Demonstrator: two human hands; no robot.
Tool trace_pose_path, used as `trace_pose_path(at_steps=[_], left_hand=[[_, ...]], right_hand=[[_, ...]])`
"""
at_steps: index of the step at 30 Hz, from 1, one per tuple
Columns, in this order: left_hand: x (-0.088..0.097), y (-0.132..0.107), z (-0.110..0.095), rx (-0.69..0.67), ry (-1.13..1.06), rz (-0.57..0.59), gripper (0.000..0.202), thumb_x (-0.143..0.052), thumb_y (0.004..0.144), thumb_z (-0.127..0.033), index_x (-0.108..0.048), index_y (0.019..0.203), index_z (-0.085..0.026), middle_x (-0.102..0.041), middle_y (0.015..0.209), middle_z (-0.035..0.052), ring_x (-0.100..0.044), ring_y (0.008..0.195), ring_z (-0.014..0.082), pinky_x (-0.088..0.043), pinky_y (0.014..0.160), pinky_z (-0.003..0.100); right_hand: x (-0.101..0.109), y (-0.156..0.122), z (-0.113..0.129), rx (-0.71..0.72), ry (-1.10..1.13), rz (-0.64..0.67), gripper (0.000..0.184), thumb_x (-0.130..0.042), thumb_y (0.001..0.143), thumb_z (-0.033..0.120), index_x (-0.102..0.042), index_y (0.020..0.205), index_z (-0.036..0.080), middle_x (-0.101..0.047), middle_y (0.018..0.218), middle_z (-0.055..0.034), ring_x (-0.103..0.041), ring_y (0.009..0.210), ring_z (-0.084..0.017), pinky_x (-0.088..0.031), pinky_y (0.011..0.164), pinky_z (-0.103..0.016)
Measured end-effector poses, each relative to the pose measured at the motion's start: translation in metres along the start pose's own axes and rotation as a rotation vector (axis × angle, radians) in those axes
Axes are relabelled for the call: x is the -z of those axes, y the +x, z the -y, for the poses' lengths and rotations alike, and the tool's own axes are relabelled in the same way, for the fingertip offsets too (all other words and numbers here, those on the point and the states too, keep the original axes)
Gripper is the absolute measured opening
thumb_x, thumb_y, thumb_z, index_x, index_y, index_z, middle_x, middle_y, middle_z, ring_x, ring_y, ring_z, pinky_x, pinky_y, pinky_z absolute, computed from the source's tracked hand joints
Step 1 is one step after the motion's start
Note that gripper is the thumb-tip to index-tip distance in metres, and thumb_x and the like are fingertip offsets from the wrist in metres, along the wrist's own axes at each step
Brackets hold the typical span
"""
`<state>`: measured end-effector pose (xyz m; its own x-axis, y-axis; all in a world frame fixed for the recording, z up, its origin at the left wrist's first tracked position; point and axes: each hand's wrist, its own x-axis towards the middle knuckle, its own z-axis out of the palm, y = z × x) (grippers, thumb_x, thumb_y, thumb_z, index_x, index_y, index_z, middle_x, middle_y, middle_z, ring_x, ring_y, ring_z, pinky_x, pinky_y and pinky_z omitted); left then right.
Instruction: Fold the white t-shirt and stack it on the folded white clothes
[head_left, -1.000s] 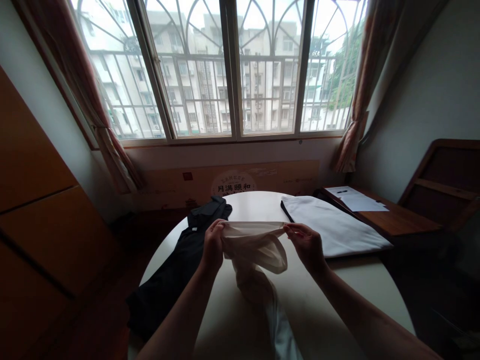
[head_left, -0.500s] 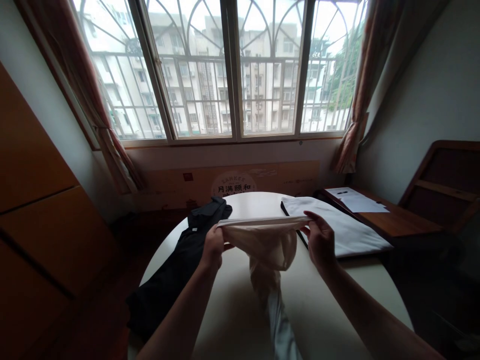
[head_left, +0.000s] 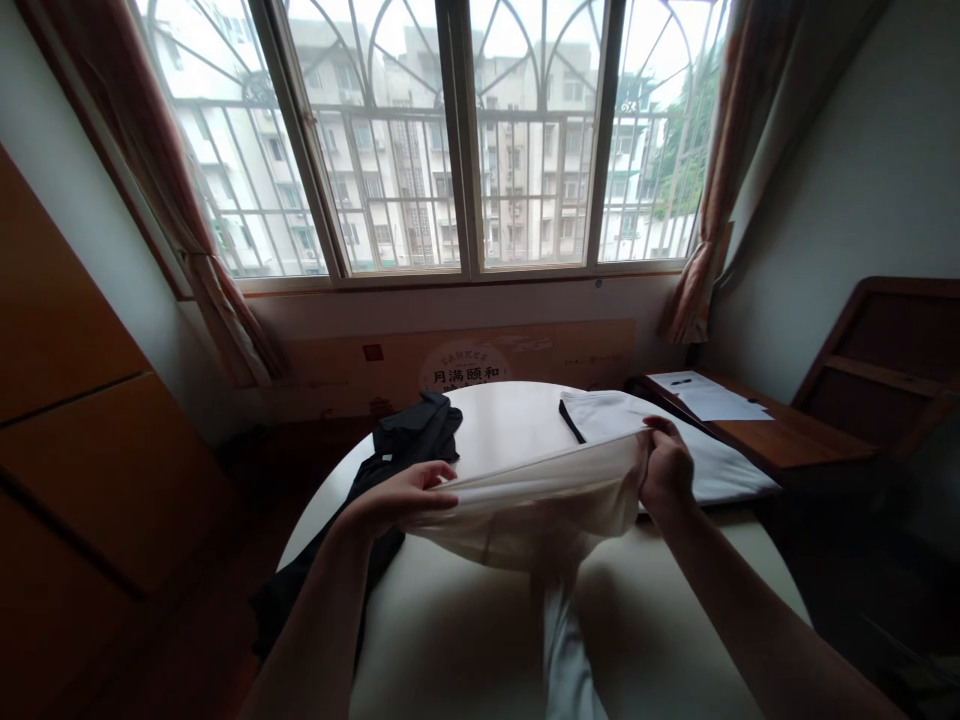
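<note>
Cream cloth stretches over the white bench, fingers of the left hand and right hand gripping its upper edge; its tail trails near. Black garment lies left, white fabric far right.

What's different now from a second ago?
The right hand has moved right and slightly farther away; the left hand has shifted left. The pale cloth is now stretched wider between them, and both still hold it. The dark garment and white fabric stayed put on the table.
</note>
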<state>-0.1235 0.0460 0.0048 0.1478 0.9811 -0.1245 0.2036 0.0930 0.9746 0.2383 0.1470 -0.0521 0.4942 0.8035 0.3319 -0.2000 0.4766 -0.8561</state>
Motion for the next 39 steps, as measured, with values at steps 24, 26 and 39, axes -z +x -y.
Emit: trace_pose_path(at_steps=[24,26,39], left_hand=[[0.0,0.051,0.029,-0.143,-0.469,-0.74,0.027,-0.06,0.076,-0.043,-0.059,0.071,-0.017,-0.063,0.065,0.0045,-0.06,0.062,0.0199,-0.052,0.057,0.03],[0.005,0.051,0.035,-0.2,-0.258,-0.809,0.036,-0.062,0.074,-0.052,-0.06,0.073,-0.017,-0.064,0.068,0.0039,-0.059,0.062,0.0195,-0.05,0.056,0.029],[0.01,0.041,0.036,-0.085,0.496,-0.762,0.019,-0.044,0.082,-0.031,-0.06,0.076,-0.022,-0.067,0.077,0.009,-0.063,0.077,0.0284,-0.044,0.067,0.035]], right_hand=[[0.007,-0.01,0.017,0.378,-0.585,1.069,0.061,-0.064,0.074,0.014,-0.063,0.134,0.028,-0.06,0.097,-0.0017,-0.055,0.076,-0.016,-0.048,0.074,-0.029],[0.009,-0.011,0.014,0.316,-0.559,1.148,0.068,-0.06,0.071,0.008,-0.062,0.136,0.028,-0.058,0.098,-0.0015,-0.052,0.072,-0.013,-0.045,0.067,-0.026],[0.0,-0.003,0.008,-0.142,-0.196,0.592,0.031,-0.064,0.075,0.033,-0.077,0.099,0.017,-0.065,0.072,-0.0004,-0.054,0.064,-0.016,-0.04,0.058,-0.027]])
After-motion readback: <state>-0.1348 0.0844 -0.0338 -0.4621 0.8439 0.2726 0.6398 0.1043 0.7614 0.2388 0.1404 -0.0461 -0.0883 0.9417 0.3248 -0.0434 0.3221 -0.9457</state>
